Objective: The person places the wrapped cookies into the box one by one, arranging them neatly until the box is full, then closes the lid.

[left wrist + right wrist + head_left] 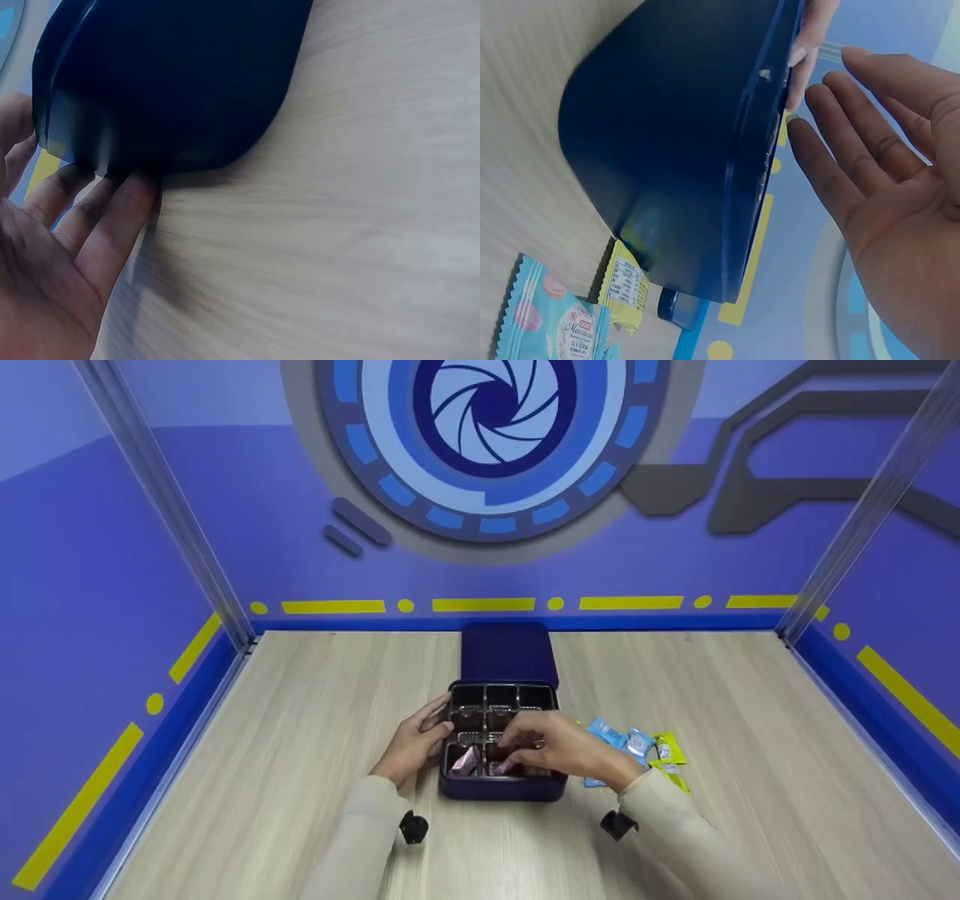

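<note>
A dark blue box (504, 789) with a divided insert stands on the table. A purple wrapped candy (466, 761) lies in its front left compartment, and another purple candy (500, 767) sits in the front middle one, partly covered by the right thumb. The left hand (411, 742) rests against the box's left side, thumb at the rim; its fairly straight fingers (120, 217) touch the outer wall. Over the front compartments reaches the right hand (568, 742), thumb and forefinger apart above the middle candy. In the right wrist view its fingers (855, 150) are spread and hold nothing visible.
The box's lid (508, 652) lies behind it, near the back wall. Blue packets (637, 744) and yellow packets (670, 748) lie right of the box, partly behind the right wrist. Side walls (120, 660) enclose the wooden table (315, 682).
</note>
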### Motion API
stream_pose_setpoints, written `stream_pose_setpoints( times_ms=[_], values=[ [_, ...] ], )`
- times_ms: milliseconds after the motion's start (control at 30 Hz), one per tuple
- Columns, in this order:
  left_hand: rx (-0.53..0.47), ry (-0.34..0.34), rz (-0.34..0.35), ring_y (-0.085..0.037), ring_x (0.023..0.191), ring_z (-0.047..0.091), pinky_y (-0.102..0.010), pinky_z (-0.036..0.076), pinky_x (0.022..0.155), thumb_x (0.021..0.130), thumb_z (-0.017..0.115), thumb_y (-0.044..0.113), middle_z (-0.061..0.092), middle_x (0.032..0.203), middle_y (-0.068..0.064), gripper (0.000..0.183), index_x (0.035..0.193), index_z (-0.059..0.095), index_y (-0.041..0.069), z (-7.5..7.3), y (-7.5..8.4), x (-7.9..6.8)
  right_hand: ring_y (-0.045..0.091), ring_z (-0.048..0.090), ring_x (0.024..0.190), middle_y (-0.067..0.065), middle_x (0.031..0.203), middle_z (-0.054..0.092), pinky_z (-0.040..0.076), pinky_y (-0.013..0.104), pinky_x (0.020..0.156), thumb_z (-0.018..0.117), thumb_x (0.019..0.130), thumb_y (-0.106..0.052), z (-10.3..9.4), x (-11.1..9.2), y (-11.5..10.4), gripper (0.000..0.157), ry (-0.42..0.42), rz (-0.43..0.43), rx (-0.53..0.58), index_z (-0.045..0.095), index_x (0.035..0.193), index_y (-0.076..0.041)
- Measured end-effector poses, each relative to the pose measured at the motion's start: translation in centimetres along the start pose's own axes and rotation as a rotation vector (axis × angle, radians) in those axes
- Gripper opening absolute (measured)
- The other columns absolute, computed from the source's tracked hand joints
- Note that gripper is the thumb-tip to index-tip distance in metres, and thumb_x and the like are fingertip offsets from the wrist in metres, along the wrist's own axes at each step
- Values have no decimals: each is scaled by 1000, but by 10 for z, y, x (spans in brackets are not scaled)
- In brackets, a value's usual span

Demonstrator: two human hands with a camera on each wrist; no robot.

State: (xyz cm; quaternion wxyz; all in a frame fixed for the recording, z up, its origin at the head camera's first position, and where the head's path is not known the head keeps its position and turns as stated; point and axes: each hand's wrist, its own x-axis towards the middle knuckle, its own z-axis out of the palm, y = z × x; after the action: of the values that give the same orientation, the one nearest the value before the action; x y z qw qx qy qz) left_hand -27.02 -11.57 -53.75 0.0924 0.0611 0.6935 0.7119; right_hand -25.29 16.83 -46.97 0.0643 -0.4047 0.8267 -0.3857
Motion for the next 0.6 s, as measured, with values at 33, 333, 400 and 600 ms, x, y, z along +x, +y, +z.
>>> stream_pose_setpoints(
  times_ms=[33, 333, 400, 600],
  values=[
    [1, 2, 3, -37, 130, 63, -44, 59, 96, 106, 61, 5, 44, 160, -25, 60, 163, 43, 9, 0, 0, 0, 19, 69, 109, 0, 114, 75, 58, 45, 96, 78, 97, -6, -1, -1, 0, 18, 8, 0, 19, 77, 116, -8],
    [-10, -3, 12, -36, 130, 63, -42, 59, 96, 106, 60, 3, 45, 159, -26, 60, 163, 42, 7, 1, 1, 0, 32, 71, 105, 10, 115, 73, 60, 44, 92, 78, 99, -11, -4, -11, 2, 20, 78, 53, 91, 76, 118, -8],
    [-15, -6, 23, -36, 130, 62, -41, 58, 98, 106, 59, 1, 46, 159, -27, 60, 163, 41, 5, 1, 1, -1, 31, 72, 104, 9, 115, 73, 61, 41, 91, 79, 98, -11, -5, -13, 2, 20, 96, 62, 102, 76, 118, -8],
    [-22, -5, 14, -33, 124, 67, -40, 61, 93, 106, 60, 2, 45, 159, -26, 60, 163, 41, 7, 1, 2, -1, 23, 71, 102, 0, 113, 73, 60, 38, 90, 80, 98, -14, -10, -22, 5, 21, 152, 73, 106, 76, 117, -8]
  ],
)
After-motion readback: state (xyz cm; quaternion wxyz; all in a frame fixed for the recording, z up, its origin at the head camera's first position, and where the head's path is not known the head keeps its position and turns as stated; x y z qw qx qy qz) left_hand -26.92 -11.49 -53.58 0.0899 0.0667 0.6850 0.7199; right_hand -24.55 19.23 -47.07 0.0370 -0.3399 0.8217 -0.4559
